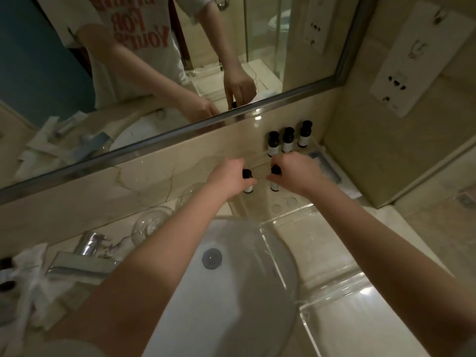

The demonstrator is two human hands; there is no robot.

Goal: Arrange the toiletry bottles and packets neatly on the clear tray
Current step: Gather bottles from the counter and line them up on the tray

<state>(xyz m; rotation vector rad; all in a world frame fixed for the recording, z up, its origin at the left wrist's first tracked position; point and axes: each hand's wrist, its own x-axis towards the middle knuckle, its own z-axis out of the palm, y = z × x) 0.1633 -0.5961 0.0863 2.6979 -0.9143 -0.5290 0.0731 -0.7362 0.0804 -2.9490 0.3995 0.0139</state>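
Five small bottles have black caps and white labels: three stand in a row at the far right, one is in the left hand and one in the right hand. The tray is clear and colourless. The counter and wall are beige marble with pale, darker-edged veins. The sink is white with a grey drain. The tap is shiny silver. Packets near left are white. The mirror has a silver frame and reflects a white shirt with red lettering. The socket panel at far right is white.
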